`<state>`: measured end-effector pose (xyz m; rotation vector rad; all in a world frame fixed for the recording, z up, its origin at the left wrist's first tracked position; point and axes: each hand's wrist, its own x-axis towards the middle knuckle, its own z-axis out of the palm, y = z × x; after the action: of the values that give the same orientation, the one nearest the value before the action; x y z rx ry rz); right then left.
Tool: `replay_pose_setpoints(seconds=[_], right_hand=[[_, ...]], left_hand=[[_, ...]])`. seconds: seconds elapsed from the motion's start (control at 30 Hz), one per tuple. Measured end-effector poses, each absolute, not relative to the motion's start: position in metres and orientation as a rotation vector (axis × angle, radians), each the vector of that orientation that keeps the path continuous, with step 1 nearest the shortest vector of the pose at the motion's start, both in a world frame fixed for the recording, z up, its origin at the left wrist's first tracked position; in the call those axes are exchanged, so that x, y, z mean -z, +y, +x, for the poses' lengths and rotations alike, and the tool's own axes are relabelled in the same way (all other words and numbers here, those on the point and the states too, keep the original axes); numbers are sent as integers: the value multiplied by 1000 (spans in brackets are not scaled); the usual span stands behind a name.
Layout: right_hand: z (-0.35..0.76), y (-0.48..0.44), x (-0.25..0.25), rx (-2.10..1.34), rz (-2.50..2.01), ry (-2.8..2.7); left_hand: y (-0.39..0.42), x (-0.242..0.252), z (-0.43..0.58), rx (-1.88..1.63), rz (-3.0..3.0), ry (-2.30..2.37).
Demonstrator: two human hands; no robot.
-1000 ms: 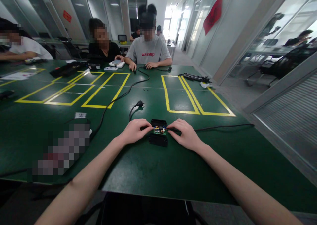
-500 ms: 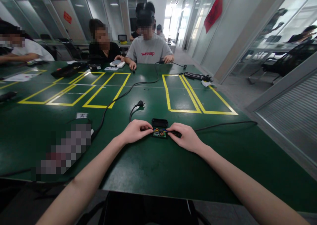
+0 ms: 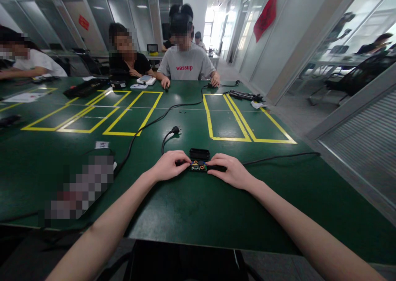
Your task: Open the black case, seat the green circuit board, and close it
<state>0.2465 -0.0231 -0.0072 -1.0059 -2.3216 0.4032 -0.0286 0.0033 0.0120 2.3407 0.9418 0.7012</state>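
An opened black power adapter case (image 3: pixel 198 169) lies on the green table in front of me, with a green circuit board and ring-shaped coils showing inside. My left hand (image 3: pixel 172 164) is closed on the case's left end, thumb and fingertips together. At the other end, my right hand (image 3: pixel 227 170) grips the case's right side, its index fingertip by a blue wire and its thumb lower down. Just behind the case stands its black cover (image 3: pixel 199 153). A cord with a black plug (image 3: pixel 176 129) runs toward my left hand. Another black cord (image 3: pixel 281 155) leads right from my right hand.
A blurred-out elongated object (image 3: pixel 83 188) with a cord lies on the left, beside a white tag (image 3: pixel 102 144). Yellow tape outlines (image 3: pixel 230 139) mark the table (image 3: pixel 173 215). Across it sit several people, one in a grey shirt (image 3: pixel 185 64). A black folded stand (image 3: pixel 246 96) lies at back right.
My right fingertips have shifted slightly at the case's right end, with thumb and index finger farther apart. My left hand stays nearly still. Across the table, a person's hand and cord have moved right.
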Motion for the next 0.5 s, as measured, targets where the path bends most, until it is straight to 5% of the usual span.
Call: replay_pose_setpoints(seconds=[0.5], right_hand=[[237, -13, 18, -145, -1207, -2137]], left_hand=[[-3, -14, -28, -652, 2395, 835]])
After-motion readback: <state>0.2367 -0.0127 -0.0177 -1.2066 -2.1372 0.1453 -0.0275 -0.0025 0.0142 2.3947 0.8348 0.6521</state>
